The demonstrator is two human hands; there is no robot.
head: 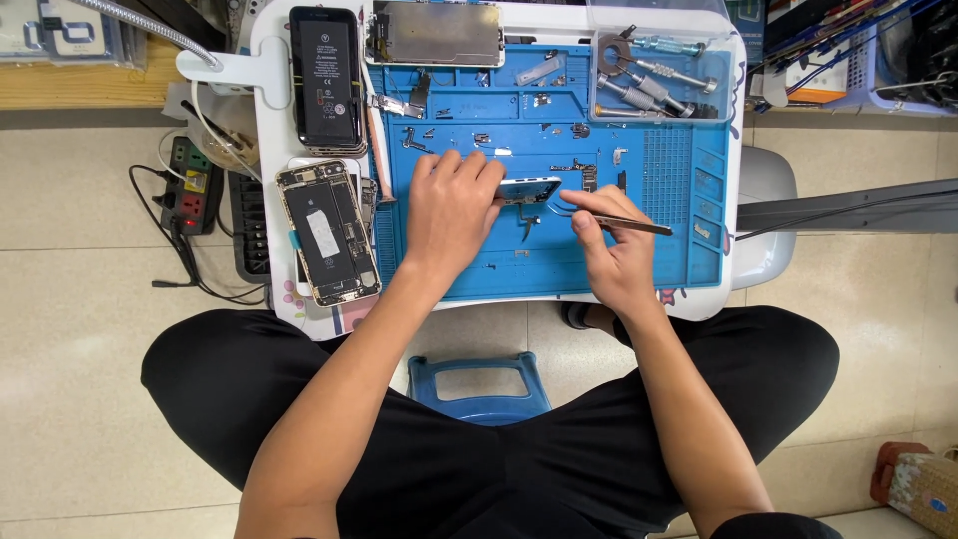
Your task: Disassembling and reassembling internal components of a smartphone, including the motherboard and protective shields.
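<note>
Blue repair mat [689,170] on a small tabletop [267,90].
Left hand [451,212] grips a phone part [529,190]; right hand [614,262] pinches tweezers [624,224].

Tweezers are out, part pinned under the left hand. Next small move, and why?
Probably bring the tweezers tip left to the small phone part. The left hand holds that part on the blue mat, and the right hand grips the tweezers with their tip just short of it.

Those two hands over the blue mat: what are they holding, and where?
The left hand pins a small phone part by its left end. The right hand pinches metal tweezers near their middle, tips toward the part, over the blue mat.
</note>
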